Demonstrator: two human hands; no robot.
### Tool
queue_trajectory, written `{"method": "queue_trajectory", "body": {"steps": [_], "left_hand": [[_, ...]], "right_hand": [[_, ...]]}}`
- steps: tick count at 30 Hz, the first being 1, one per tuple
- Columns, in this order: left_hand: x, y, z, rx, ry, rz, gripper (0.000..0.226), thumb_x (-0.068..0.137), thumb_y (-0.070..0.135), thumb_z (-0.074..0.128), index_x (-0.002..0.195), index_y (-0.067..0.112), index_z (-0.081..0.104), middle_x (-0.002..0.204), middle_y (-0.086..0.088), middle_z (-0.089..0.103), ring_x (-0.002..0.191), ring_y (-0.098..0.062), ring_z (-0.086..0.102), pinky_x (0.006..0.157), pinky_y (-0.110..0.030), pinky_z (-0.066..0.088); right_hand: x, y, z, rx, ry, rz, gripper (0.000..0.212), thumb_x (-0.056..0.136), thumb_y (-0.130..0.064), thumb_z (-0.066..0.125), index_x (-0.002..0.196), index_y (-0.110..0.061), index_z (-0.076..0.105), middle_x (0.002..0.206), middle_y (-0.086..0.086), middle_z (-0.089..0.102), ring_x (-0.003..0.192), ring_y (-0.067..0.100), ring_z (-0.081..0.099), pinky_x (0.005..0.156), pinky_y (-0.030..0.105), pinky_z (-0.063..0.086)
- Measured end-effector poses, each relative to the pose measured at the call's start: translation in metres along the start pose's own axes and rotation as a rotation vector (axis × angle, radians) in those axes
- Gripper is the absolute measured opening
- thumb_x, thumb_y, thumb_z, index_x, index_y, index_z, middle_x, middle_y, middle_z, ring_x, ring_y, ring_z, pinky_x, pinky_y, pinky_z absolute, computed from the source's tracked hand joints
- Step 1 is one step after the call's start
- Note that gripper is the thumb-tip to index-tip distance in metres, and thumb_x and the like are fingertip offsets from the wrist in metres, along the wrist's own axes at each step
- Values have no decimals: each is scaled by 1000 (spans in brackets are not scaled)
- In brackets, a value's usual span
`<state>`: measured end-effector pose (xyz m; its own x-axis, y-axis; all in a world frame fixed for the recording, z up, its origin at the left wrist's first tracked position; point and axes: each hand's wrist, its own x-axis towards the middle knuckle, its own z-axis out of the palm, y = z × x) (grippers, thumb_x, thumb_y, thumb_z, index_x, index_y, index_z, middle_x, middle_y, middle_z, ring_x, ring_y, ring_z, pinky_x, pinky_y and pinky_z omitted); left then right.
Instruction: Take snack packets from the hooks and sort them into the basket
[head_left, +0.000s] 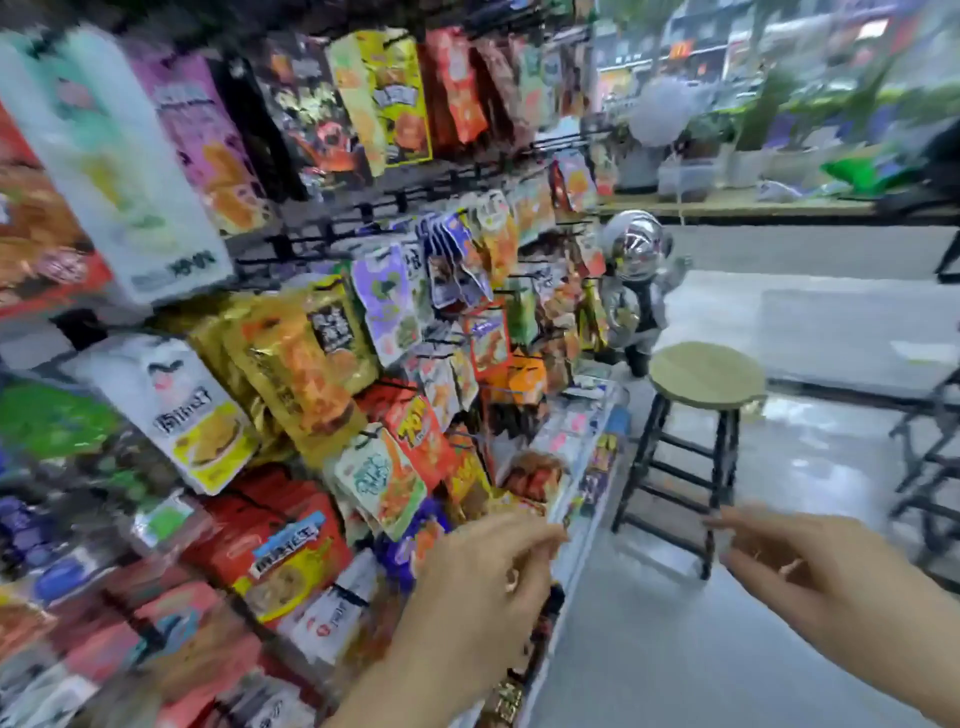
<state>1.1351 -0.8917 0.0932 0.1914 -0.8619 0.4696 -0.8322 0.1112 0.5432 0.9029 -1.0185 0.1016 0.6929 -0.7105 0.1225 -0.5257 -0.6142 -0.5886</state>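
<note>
Left hand (483, 587) near centre, fingers loosely bent, holding nothing, just beside snack packets (311, 364) hanging from hooks (283, 245) across the left. Right hand (841, 577) near right, fingers spread, empty, in front of a round stool (706, 374).

Little reads clearly; the print is blurred and looks mirrored; a yellow arched M stands on a red sign (680, 49) beyond the window, top right; a red packet (280, 540) low on the rack (400, 200) bears white capitals on a blue band, illegible; a white packet (192, 415) near the rack's left edge carries dark characters, not legible; an orange packet (421, 431) shows big yellow letters, unreadable.
</note>
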Motion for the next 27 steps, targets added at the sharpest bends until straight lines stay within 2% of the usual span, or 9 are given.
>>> {"method": "queue_trajectory", "body": {"steps": [2,4,6,9,11,15,17,21,27], "left_hand": [[-11,27,41,-20,-115,-5,22,84,23,54,92,23,74,90,13,72,83,2,62,74,3,36],[-31,51,86,-80,-179,3,20,79,13,61,89,21,76,86,11,73,77,1,61,71,3,36],[-55,73,131,-95,-260,25,20,77,9,64,86,22,76,77,16,69,69,3,58,66,5,34],[-110,113,195,-200,-476,-107,21,85,14,63,88,30,76,71,28,64,68,6,59,61,-3,38],[-150,141,234,-242,-601,-136,21,87,16,61,90,30,76,74,25,68,73,1,62,63,-12,44],[-219,182,302,-266,-820,-125,23,87,15,61,89,32,76,78,23,70,72,0,63,71,-14,48],[-246,191,333,-256,-906,-150,26,87,8,63,91,30,76,81,22,70,74,-1,63,74,-14,48],[-275,196,387,-246,-1009,-217,25,88,4,60,97,21,76,92,13,72,84,-4,64,83,-20,49],[-271,156,485,-244,-1049,-350,33,89,3,58,88,33,70,82,23,67,76,8,59,71,-6,43]], "right_hand": [[-50,32,-5,37,129,87,34,86,-17,68,92,-50,62,72,-27,63,64,0,60,60,11,44],[-117,61,-5,98,146,228,26,86,-13,68,96,-37,69,69,-27,64,66,0,61,60,10,43],[-182,91,-7,83,173,351,24,86,-15,68,97,-36,68,67,-26,65,66,-1,62,63,13,45],[-283,134,-2,81,215,566,25,85,-14,71,93,-38,69,78,-19,72,76,2,65,75,24,50],[-352,155,7,119,272,703,24,83,-8,72,90,-30,72,78,-8,74,79,9,65,72,23,48],[-475,188,32,258,346,1003,32,86,-7,68,88,-39,66,72,-7,73,64,6,67,61,19,51],[-520,198,45,365,434,1156,27,87,-1,65,95,-27,71,73,1,72,61,8,68,53,11,46],[-569,222,77,547,583,1367,23,90,8,57,104,-5,69,79,12,70,65,25,66,49,12,47],[-550,284,131,670,668,1491,22,93,3,54,102,-12,68,82,11,71,70,29,66,52,16,50]]}}
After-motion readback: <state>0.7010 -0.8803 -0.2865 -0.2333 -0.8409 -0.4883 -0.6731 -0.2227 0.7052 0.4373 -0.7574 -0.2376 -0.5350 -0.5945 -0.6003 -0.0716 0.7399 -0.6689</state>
